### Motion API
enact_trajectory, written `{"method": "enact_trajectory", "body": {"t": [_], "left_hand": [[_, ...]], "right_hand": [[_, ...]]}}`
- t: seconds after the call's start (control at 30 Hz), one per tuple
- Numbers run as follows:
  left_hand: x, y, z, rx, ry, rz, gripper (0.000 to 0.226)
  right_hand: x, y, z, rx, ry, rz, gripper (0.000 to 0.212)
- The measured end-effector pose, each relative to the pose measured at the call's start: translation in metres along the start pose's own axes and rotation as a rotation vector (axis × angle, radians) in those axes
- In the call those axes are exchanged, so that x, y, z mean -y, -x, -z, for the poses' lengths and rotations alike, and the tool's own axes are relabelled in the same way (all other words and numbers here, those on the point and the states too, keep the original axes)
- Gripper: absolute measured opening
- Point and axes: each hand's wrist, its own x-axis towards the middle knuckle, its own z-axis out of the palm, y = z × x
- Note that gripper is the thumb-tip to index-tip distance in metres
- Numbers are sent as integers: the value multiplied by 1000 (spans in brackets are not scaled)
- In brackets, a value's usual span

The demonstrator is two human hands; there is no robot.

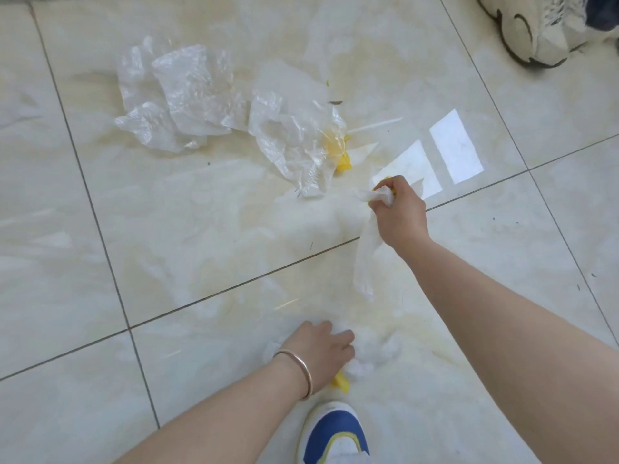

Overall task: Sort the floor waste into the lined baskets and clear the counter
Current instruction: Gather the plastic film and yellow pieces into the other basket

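Note:
Crumpled clear plastic bags (pixel 201 98) lie spread on the pale tiled floor (pixel 167 229), with a yellow scrap (pixel 343 164) at their right end. My right hand (pixel 400 212) is closed around a white tissue (pixel 366 259) that hangs down from the fist; a bit of yellow shows in the grip. My left hand (pixel 320 349), with a bangle on the wrist, reaches low onto a wad of white paper (pixel 375 353) and a yellow piece (pixel 341 383) on the floor; I cannot tell whether its fingers hold them.
My blue and white shoe (pixel 335 433) stands at the bottom edge, just under the left hand. Another person's pale sneaker (pixel 536 28) is at the top right. A thin white stick (pixel 376 123) and small dark specks lie near the bags.

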Motion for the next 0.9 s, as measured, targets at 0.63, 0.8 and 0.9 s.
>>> {"method": "enact_trajectory", "body": {"t": [0.63, 0.8, 0.9], "left_hand": [[110, 390, 76, -954, 913, 1027, 35], [102, 562, 39, -1597, 899, 1238, 44], [105, 653, 10, -1981, 886, 1304, 18]], "right_hand": [[352, 168, -105, 504, -351, 492, 11], [480, 306, -157, 912, -563, 488, 5], [533, 373, -193, 1219, -727, 399, 9]]}}
